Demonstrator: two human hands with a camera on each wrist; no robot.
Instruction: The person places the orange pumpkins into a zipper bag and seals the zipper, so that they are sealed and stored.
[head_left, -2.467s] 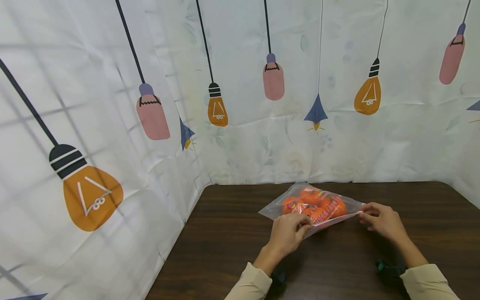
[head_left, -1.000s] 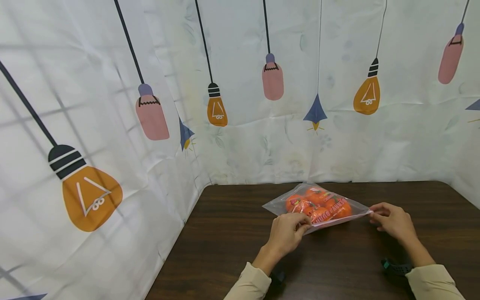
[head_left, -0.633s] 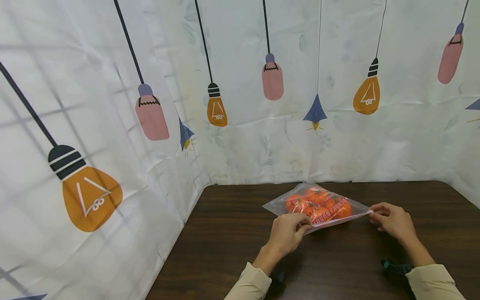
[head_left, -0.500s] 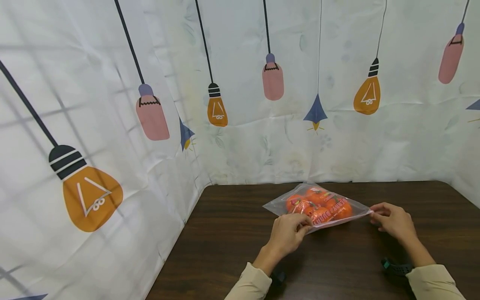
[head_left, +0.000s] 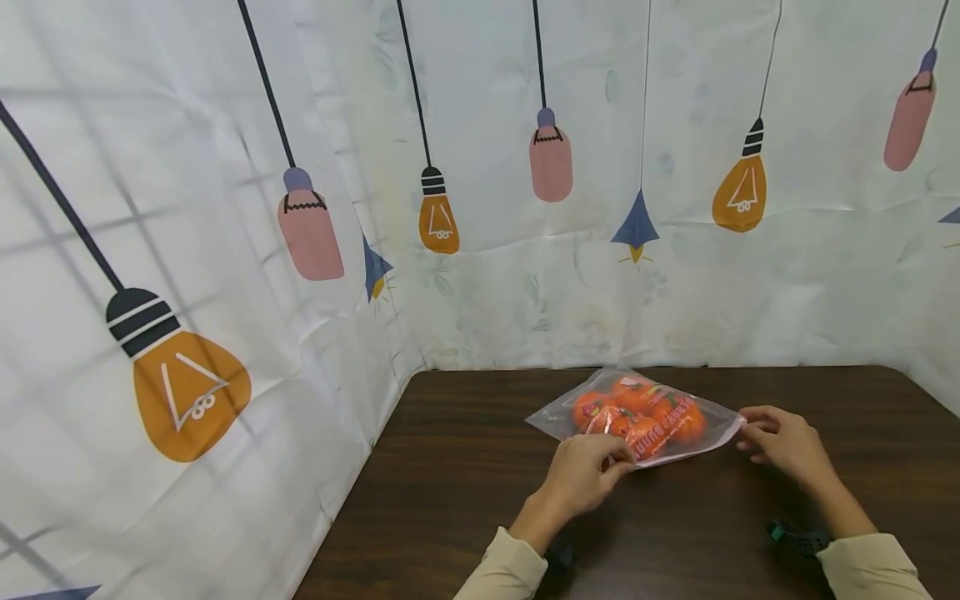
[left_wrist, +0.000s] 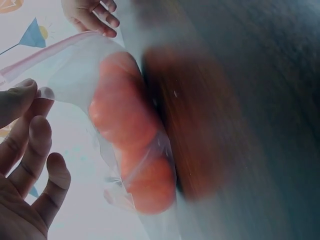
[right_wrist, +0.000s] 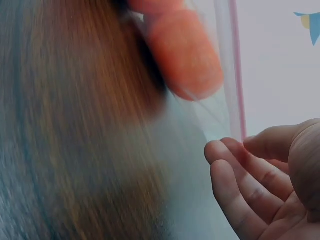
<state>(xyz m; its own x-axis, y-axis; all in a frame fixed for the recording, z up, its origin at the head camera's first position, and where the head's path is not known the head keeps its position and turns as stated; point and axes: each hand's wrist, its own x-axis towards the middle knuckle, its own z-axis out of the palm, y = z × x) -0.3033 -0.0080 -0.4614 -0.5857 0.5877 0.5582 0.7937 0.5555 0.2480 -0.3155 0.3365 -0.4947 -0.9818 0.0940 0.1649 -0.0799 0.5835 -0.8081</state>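
A clear plastic zip bag (head_left: 718, 419) with red lettering lies on the table, holding several round orange fruits (head_left: 633, 393). My left hand (head_left: 581, 475) pinches the bag's near corner between thumb and index finger. At the bag's right corner, my right hand (head_left: 783, 442) pinches the end of the pink-edged strip. The left wrist view shows the left hand (left_wrist: 30, 165) at the clear film (left_wrist: 75, 65), other fingers loosely bent. From the right wrist, the right hand (right_wrist: 265, 185) meets the pink strip (right_wrist: 239, 75) at thumb and fingertips; this view is blurred.
The dark wood table (head_left: 420, 467) runs back to a white cloth backdrop (head_left: 480, 308) printed with hanging lamps. A dark strap (head_left: 806, 542) circles the right wrist, and a small dark object (head_left: 558, 554) shows beneath the left one.
My right hand has drawn its corner rightward since the earliest frame, shifting the bag slightly. Lately my left hand has moved a little right and nearer, along with the near corner.
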